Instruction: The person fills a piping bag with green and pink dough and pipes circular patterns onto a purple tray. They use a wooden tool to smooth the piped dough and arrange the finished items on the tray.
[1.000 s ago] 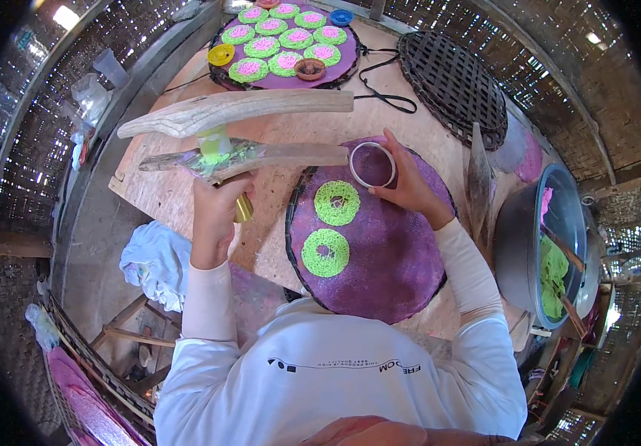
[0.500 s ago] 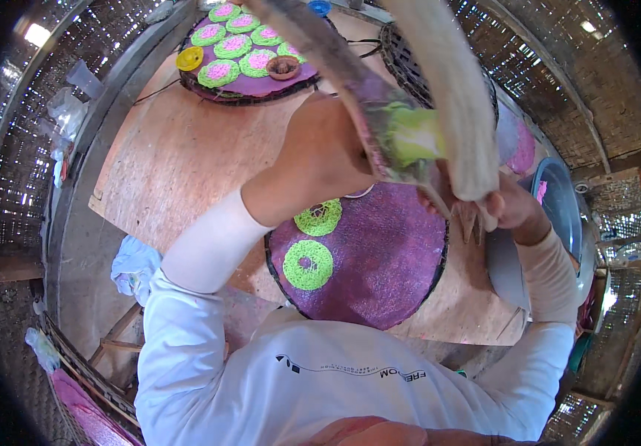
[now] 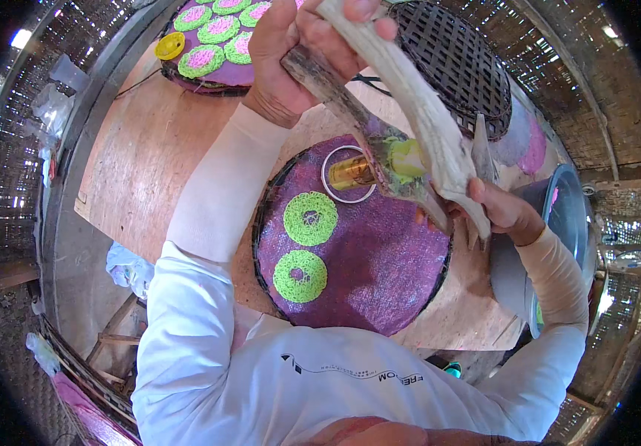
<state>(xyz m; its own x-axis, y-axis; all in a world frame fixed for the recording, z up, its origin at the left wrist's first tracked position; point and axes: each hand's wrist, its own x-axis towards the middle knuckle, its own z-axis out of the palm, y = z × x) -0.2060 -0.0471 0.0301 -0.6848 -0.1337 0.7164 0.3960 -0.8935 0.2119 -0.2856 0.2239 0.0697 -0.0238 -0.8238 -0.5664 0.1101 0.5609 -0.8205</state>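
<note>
The wooden press (image 3: 430, 111) was over the purple tray (image 3: 380, 267) on the table (image 3: 150, 149), its brass tube (image 3: 352, 172) within the white ring's (image 3: 323, 178) outline, at a height hard to judge. The left hand (image 3: 280, 67) gripped the far ends of its two bars, the right hand (image 3: 510, 212) the near ends, while two green rounds (image 3: 294, 215) lay on the tray.

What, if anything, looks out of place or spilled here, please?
Nothing looks clearly spilled or damaged. Slightly untidy: the pale-blue cloth lies crumpled by the left edge of the wooden tabletop, and bright-green residue clings to the wooden press.
</note>
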